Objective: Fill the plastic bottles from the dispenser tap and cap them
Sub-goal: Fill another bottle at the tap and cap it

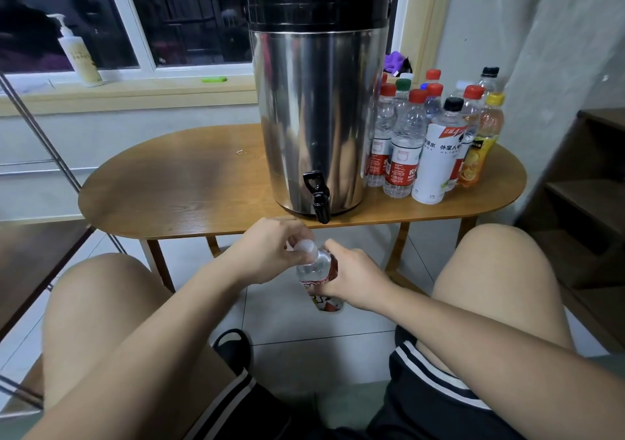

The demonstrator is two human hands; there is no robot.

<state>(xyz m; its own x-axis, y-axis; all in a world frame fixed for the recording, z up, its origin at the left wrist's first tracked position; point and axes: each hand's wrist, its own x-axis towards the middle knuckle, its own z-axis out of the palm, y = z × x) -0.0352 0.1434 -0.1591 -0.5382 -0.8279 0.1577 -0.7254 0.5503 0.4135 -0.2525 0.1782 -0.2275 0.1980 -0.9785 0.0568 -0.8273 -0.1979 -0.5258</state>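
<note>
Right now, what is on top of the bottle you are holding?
A whitish cap sits on the bottle, pinched by the left hand; the right hand grips the body. Fingers hide the neck, so how far it is screwed on cannot be seen.

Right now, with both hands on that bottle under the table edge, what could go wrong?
1. The bottle is tilted in mid-air, the left hand pinching its white cap; if the cap threads crooked, water may spill onto the floor.
2. The left hand is just below the tap; lifting could bump its lever.
3. The capped bottles crowd one end of the table; adding this one might topple some.
</note>
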